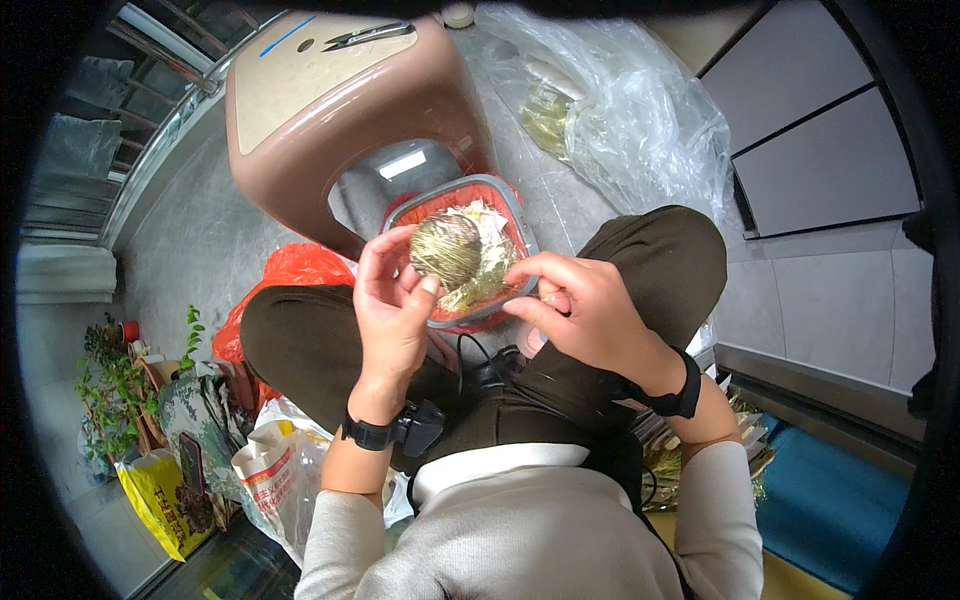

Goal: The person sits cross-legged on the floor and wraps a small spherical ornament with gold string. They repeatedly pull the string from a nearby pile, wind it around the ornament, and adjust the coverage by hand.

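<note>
My left hand (391, 300) holds a round ball (445, 252) with gold-green strands wound over its surface, gripped at its edge between thumb and fingers. Below the ball stands a grey-rimmed bin (529, 229) lined with a red plastic bag. Shiny gold strands and white scraps (491, 232) lie inside it. My right hand (581, 304) hovers at the bin's right edge, thumb and forefinger bent toward each other and a little apart. Whether a fine strand runs between those fingers is too small to tell.
Ahead stands a brown plastic stool (360, 105) with thread snips (369, 35) on top. Clear plastic bags (637, 112) lie on the floor to the right. A red bag (285, 281), a white printed bag (277, 472) and potted plants (120, 390) are on the left.
</note>
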The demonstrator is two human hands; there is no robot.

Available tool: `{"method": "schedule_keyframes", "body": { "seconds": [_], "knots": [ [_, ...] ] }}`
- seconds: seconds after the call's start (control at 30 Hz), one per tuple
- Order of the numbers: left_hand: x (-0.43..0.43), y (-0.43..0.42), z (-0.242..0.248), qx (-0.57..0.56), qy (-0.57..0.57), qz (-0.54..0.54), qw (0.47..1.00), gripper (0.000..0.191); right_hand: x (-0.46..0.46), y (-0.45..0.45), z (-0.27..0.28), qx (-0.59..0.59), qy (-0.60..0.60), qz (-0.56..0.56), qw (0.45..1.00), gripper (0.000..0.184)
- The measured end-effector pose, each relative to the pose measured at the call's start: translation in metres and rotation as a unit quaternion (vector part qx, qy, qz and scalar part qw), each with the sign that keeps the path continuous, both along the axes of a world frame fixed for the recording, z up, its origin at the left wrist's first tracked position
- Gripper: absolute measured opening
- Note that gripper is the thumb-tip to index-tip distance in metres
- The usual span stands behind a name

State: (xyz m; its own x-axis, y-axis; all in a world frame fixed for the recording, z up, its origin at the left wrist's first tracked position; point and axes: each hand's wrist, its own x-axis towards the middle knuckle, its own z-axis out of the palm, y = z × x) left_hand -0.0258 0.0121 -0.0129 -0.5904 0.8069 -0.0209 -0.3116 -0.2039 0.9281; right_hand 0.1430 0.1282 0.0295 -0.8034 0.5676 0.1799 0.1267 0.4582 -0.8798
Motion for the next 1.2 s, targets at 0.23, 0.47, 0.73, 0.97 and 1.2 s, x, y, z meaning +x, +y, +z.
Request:
{"method": "schedule_keyframes", "body": {
  "seconds": [0.23, 0.47, 0.73, 0.97, 1.2],
  "knots": [
    [0.012, 0.004, -0.004, 0.0, -0.073, -0.049, 0.996, 0.044, 0.043, 0.016, 0.011, 0.037, -0.037, -0.07, 0.996, 0.009],
    [0.019, 0.01, -0.013, -0.014, -0.096, -0.084, 0.992, 0.045, 0.126, 0.035, 0.001, -0.145, -0.048, -0.237, 0.959, 0.004],
    [0.013, 0.011, -0.016, -0.038, -0.093, -0.072, 0.992, 0.048, 0.217, 0.047, 0.02, 0.214, -0.505, -0.264, 0.794, 0.018],
    [0.018, 0.014, -0.015, -0.022, -0.173, -0.123, 0.977, 0.056, 0.169, -0.015, 0.001, 0.168, -0.269, -0.102, 0.943, 0.03],
    [0.026, 0.011, -0.015, 0.037, -0.217, -0.195, 0.956, 0.069, 0.118, -0.024, -0.017, 0.232, -0.227, -0.121, 0.938, 0.025]
  ]
}}
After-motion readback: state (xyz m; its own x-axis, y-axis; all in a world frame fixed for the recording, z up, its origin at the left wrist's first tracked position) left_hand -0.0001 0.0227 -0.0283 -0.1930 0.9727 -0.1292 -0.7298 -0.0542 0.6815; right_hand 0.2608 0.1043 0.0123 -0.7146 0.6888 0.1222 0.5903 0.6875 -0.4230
